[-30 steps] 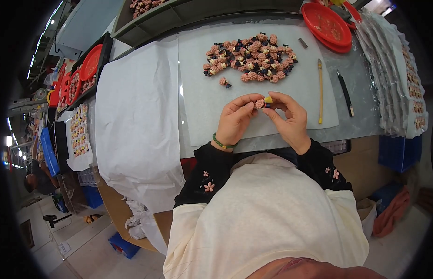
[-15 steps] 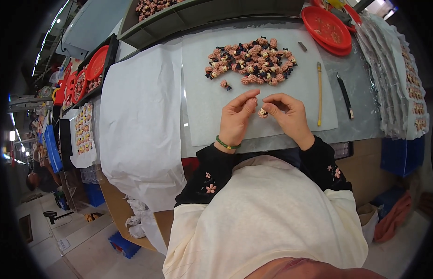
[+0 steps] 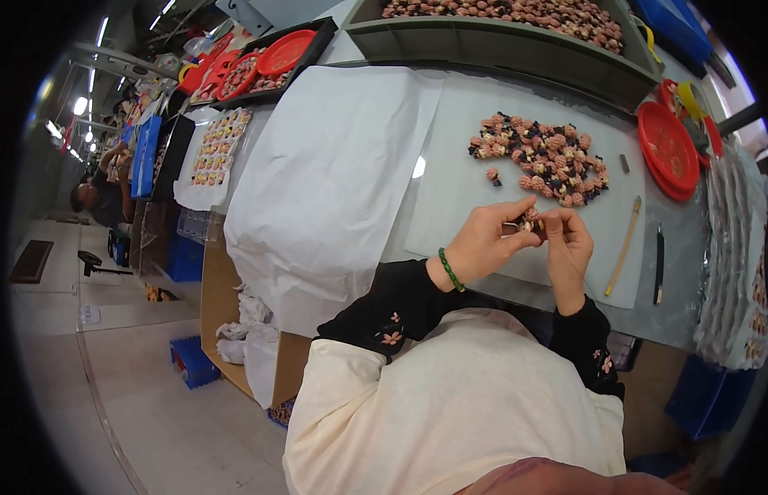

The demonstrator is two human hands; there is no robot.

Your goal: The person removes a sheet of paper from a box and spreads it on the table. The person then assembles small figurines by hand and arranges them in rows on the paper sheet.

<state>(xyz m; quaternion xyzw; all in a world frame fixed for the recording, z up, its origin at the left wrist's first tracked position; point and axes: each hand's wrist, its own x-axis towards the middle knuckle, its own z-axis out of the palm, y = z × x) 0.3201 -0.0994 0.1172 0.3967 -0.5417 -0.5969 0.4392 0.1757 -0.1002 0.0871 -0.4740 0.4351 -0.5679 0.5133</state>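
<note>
My left hand (image 3: 485, 245), with a green bead bracelet at its wrist, pinches a small figurine (image 3: 530, 219) with pink, curly-looking hair and dark and cream parts. My right hand (image 3: 569, 249) meets it from the other side, thumb and forefinger closed against the same figurine; the fingertips partly cover it. Just beyond my hands a pile of similar pink and dark figurines (image 3: 557, 157) lies on a white sheet (image 3: 450, 186). One loose figurine (image 3: 494, 176) rests apart, at the pile's near left.
A grey-green crate (image 3: 483, 45) full of figurines stands at the back. Red dishes (image 3: 669, 148), a yellow stick (image 3: 623, 247), a black pen-like tool (image 3: 659, 264) and stacked plastic trays (image 3: 730, 256) lie to the right. White paper (image 3: 318, 181) drapes over the table's edge at left.
My hands have come together, their fingertips now meeting around the figurine; before, they held pieces apart. The view has swung, so the table appears further right and lower.
</note>
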